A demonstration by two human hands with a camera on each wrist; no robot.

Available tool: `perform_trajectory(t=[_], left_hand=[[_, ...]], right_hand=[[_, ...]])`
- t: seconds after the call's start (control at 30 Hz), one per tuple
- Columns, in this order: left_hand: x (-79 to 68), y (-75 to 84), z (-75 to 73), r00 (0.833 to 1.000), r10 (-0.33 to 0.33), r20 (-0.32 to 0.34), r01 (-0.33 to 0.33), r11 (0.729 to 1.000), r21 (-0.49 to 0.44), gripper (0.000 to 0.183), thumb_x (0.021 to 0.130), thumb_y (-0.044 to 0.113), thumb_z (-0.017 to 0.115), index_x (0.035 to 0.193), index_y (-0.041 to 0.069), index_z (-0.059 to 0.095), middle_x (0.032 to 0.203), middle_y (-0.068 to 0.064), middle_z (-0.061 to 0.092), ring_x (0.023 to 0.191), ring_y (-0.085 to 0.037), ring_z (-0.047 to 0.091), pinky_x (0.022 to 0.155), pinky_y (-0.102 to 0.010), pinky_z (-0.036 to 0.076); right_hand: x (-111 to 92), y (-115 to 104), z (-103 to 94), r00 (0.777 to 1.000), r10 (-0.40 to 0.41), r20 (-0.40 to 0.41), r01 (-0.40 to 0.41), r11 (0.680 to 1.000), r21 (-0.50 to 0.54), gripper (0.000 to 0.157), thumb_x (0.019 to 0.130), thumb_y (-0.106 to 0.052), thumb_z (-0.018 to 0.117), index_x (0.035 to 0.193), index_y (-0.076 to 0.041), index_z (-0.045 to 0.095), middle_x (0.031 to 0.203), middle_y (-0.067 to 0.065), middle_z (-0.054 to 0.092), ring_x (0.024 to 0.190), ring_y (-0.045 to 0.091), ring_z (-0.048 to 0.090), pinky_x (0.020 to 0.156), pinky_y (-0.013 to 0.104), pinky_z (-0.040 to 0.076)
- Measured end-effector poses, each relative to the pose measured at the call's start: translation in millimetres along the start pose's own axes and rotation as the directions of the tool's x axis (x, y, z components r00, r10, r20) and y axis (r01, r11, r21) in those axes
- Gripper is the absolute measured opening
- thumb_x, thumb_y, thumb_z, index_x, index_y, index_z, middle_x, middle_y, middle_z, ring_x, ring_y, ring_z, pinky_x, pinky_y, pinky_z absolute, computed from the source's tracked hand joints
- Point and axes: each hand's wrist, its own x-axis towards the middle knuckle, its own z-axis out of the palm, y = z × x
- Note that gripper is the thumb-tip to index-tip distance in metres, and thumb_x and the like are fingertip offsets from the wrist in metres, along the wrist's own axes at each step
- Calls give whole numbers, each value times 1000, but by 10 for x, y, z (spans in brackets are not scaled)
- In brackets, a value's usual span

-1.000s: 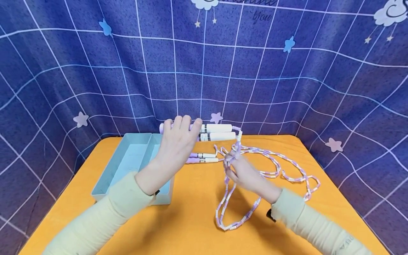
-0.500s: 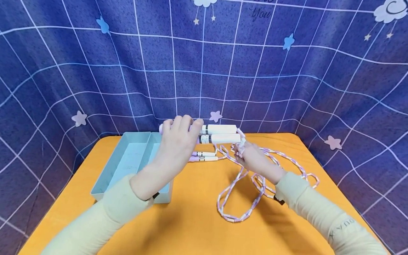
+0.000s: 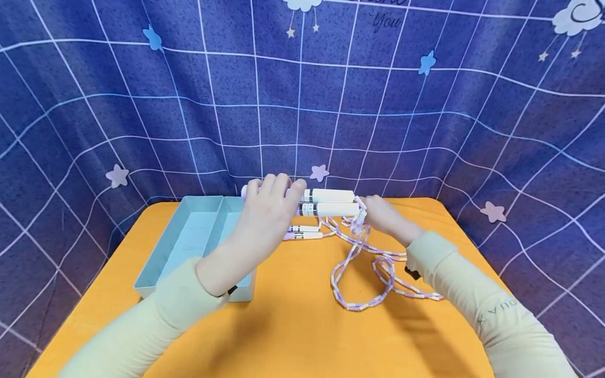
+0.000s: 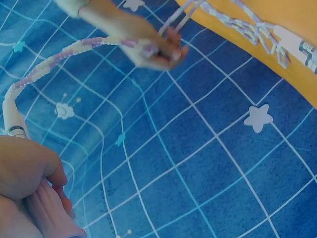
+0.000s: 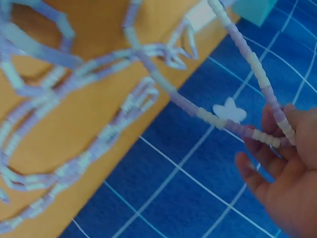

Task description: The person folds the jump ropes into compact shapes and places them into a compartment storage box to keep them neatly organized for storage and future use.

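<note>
I see a two-compartment blue box [image 3: 191, 239] behind the left sleeve [image 3: 186, 294].
Left hand [image 3: 264, 218] curls round two handles [image 3: 334, 196]; right hand [image 5: 285, 173], fingers loosely bent, pinches beaded rope [image 5: 256, 68].

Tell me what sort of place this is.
Probably a screened-off tabletop workspace indoors: blue patterned fabric hangs behind and beside an orange table, with a divided tray on it.
</note>
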Motion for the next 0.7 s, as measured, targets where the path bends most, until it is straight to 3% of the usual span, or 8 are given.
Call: perform_trajectory(t=[0.1,0.23,0.43,0.6,0.7], left_hand=[[-24,46,46,999,23,35,-23,1000,11,24,89,2,52,112,7,49,88,-10,49,79,-27,48,70,-42,37],[-76,99,127,997,46,56,-47,999,25,23,90,2,48,112,7,49,86,-9,49,78,-26,47,70,-41,37],[-159,144,288,997,62,39,-65,995,80,19,93,2,36,104,9,51,81,-6,47,74,-25,46,64,-37,35],[-220,149,378,993,57,108,-67,993,96,18,90,2,45,105,9,50,80,-6,46,74,-24,45,64,-37,33],[-246,143,431,990,53,134,-65,994,90,19,89,2,49,106,10,51,81,-6,46,75,-24,45,63,-37,33]], right_hand=[[92,-4,-130,999,-39,23,39,999,7,23,70,13,60,91,4,62,78,16,67,74,33,66,67,43,54],[195,-18,-319,995,-70,72,67,997,41,19,74,9,62,90,2,68,85,13,71,76,26,68,73,38,54],[281,-52,-622,975,-118,187,110,993,51,2,76,-5,68,76,-5,70,67,0,64,61,11,52,62,31,47],[302,-87,-877,942,-80,327,49,994,101,16,83,-16,67,69,-9,61,60,-5,47,56,9,39,56,27,34],[309,-123,-995,924,-39,381,-22,988,155,16,86,-19,63,74,-9,61,63,-3,50,57,8,40,57,26,33]])
